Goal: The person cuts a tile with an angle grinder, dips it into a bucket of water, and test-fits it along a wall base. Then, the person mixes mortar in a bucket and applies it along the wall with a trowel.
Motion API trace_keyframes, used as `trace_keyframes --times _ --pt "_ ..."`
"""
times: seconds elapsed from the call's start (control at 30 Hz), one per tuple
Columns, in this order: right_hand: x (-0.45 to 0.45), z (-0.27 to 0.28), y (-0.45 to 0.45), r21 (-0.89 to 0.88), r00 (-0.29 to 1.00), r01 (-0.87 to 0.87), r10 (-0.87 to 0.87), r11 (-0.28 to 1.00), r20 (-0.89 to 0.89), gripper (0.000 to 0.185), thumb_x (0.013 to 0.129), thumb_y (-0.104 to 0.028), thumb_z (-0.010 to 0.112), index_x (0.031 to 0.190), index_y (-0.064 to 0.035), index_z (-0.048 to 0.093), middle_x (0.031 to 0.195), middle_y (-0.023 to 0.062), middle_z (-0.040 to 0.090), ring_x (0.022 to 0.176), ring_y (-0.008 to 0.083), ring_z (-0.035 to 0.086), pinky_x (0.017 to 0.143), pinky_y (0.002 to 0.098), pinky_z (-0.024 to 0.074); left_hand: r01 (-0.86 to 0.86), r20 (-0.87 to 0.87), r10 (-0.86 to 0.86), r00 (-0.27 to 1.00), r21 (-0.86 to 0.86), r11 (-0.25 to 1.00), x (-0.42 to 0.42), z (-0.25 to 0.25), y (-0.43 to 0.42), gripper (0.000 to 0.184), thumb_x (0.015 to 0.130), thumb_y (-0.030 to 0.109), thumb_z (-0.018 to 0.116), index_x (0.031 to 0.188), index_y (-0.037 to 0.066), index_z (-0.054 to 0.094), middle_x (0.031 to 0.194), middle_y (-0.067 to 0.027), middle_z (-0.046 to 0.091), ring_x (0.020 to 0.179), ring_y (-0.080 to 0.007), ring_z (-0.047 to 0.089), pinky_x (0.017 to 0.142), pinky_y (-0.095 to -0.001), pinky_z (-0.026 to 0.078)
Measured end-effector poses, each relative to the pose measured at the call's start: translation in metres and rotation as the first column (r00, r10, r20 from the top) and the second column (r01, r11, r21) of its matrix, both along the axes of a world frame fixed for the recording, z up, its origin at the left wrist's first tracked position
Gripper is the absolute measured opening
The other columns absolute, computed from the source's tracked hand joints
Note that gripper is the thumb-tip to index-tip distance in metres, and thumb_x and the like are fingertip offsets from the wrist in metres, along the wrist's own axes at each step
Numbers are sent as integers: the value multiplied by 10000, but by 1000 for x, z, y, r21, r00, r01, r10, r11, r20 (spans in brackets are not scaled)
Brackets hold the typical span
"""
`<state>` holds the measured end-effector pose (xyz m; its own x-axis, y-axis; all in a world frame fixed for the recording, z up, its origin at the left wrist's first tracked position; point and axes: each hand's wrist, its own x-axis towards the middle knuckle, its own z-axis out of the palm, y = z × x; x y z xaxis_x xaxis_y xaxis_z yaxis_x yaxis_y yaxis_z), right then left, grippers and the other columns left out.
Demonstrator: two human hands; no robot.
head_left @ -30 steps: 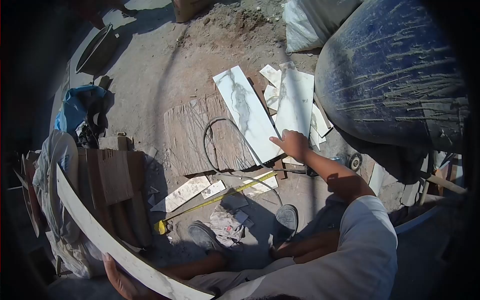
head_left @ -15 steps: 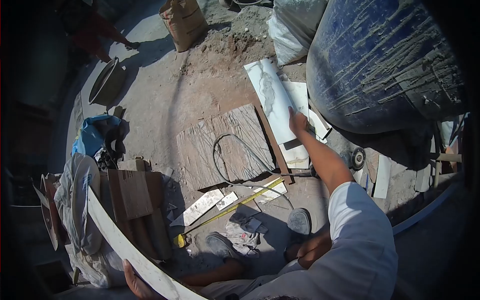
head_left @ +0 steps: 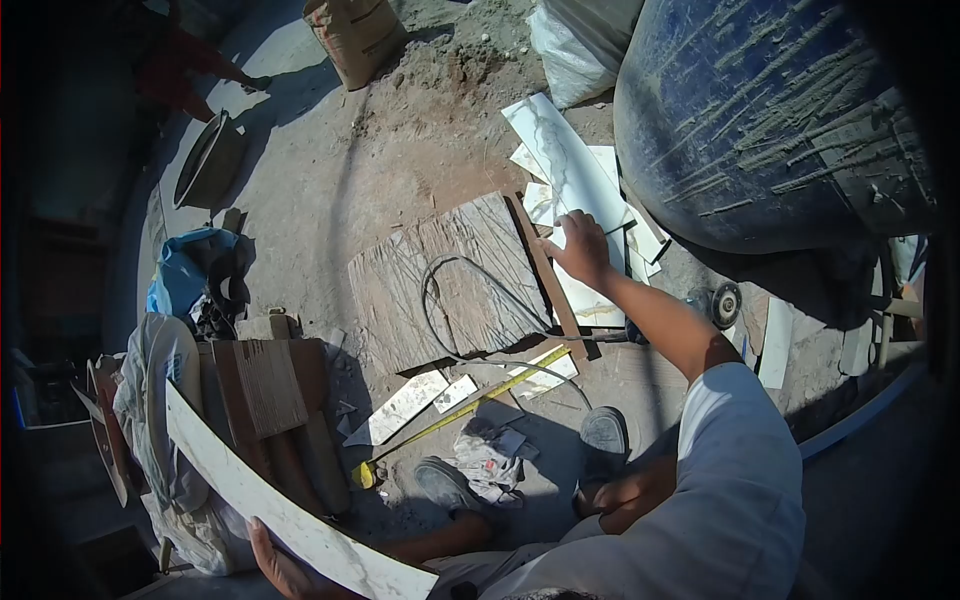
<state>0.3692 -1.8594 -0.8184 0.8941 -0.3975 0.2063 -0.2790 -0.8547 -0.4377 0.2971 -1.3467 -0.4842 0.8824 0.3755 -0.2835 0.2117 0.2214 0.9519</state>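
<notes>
My left hand [head_left: 278, 562] is closed around the edge of a long, narrow strip of white marbled tile [head_left: 290, 510], which slants across the lower left. My right hand [head_left: 583, 248] is open, fingers apart, over the pile of tile pieces; its palm side is hidden. Just beyond it lies a white, grey-veined tile piece [head_left: 560, 150] on top of other offcuts. Below the hand another white tile [head_left: 590, 300] shows beside a narrow brown strip [head_left: 545, 265]. To the left of this hand lies a scored brownish slab [head_left: 450, 280] with a grey cable [head_left: 428, 300] looped over it.
An angle grinder [head_left: 715, 305] lies right of my forearm. A yellow tape measure [head_left: 364, 475] stretches out near my feet among tile offcuts [head_left: 400, 408]. A blue drum [head_left: 760, 120] stands upper right, a paper sack [head_left: 355, 40] at the back. Another person's leg [head_left: 225, 70] shows upper left.
My right hand has let go of the veined tile piece and moved slightly left, opening its fingers. That piece now lies at a changed angle on the pile. The left hand still holds its strip.
</notes>
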Motion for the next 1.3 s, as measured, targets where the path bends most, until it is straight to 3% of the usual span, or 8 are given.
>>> trace_keyframes --times 0.07,0.27,0.4,0.5,0.57,0.63,0.93,1.3 --pt "-32 31 61 273 819 -205 317 940 -479 757 744 -695 610 1063 -11 561 1078 209 567 943 372 624 794 485 492 122 114 -133 984 102 987 -8 6 -52 427 919 293 585 1224 -6 562 1161 -102 616 1037 -204 571 919 -333 433" --pt "-107 8 99 162 879 -451 468 878 -91 231 854 -226 624 973 -38 563 1044 138 514 914 336 590 775 438 496 30 -42 -26 999 83 996 5 3 -11 451 941 302 545 1257 -20 530 1165 -105 607 1040 -200 568 913 -324 433" --pt "-191 17 97 363 -18 -902 822 232 -570 363 794 -386 662 1036 -115 660 1066 110 634 1019 280 623 827 427 474 157 12 -159 987 106 982 3 -1 5 446 969 288 491 1268 -42 511 1174 -128 599 1069 -197 567 932 -324 432" --pt "-220 34 92 506 -139 -841 826 193 -546 647 693 -575 728 1139 -112 665 1162 131 644 1044 295 628 896 410 475 128 96 -140 985 118 985 -5 -2 9 428 980 279 469 1252 -49 513 1178 -138 593 1067 -199 574 926 -328 442" --pt "-181 43 83 748 322 -368 830 553 -455 746 653 -719 685 986 -51 710 951 176 695 891 324 669 824 386 513 171 102 -181 978 101 980 -10 -1 20 427 979 280 465 1259 -39 509 1178 -134 592 1063 -202 577 923 -332 447" --pt "-143 44 72 390 804 -154 344 908 -485 635 740 -634 679 725 -4 602 660 196 613 594 295 617 538 408 441 218 98 -228 969 99 971 -17 6 26 426 978 280 460 1266 -30 506 1178 -129 591 1059 -204 580 920 -336 451" --pt "-108 10 84 374 817 343 -77 862 -571 520 841 -340 600 1125 79 480 1051 303 614 1040 435 598 919 489 466 60 50 -59 997 -8 998 -21 17 11 458 952 350 475 1274 24 483 1131 -98 585 1019 -215 579 906 -351 454" --pt "-75 15 -60 278 905 406 -341 871 -254 454 833 -309 583 1061 78 522 1007 329 613 1000 453 600 875 482 473 271 112 -261 959 -76 960 -17 9 14 402 977 238 437 1286 -17 462 1173 -133 590 1042 -220 599 917 -345 472"
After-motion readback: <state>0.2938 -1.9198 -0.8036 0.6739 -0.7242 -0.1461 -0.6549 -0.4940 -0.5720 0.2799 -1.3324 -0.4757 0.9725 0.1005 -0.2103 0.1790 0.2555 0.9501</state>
